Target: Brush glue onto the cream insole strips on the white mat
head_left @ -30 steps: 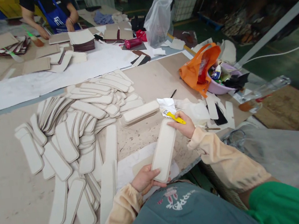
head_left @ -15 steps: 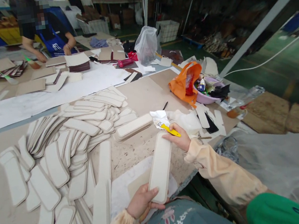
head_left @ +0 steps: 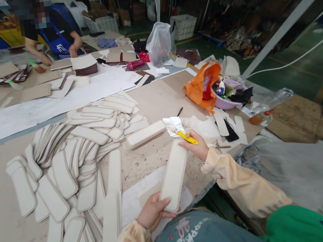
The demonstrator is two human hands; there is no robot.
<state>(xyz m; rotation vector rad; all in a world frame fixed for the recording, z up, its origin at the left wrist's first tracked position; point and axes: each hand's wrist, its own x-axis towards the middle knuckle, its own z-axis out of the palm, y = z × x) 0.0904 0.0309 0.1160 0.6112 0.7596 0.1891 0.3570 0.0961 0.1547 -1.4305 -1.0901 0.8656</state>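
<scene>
A long cream-coloured panel with rounded corners (head_left: 173, 175) is held slanted above the table's near edge. My left hand (head_left: 154, 211) grips its lower end, thumb on top and fingers beneath. At the upper end, my right hand (head_left: 197, 145) pinches the panel's corner and also keeps a yellow-handled brush (head_left: 188, 137) in its grasp. The brush's bristles point left, over a crumpled white paper (head_left: 174, 124). Under the panel lie a white sheet (head_left: 132, 192) and a beige piece, both partly hidden.
Many similar panels (head_left: 88, 134) lie heaped on the left, and a neat stack (head_left: 146, 135) sits mid-table. An orange bag (head_left: 199, 88) and a purple basin (head_left: 227, 103) stand at right. A clear bottle (head_left: 274, 100) lies beyond. A co-worker (head_left: 52, 36) sits across the table.
The camera view has shifted slightly, so the table things appear a little to the right. Both hands keep the same hold on the panel and brush.
</scene>
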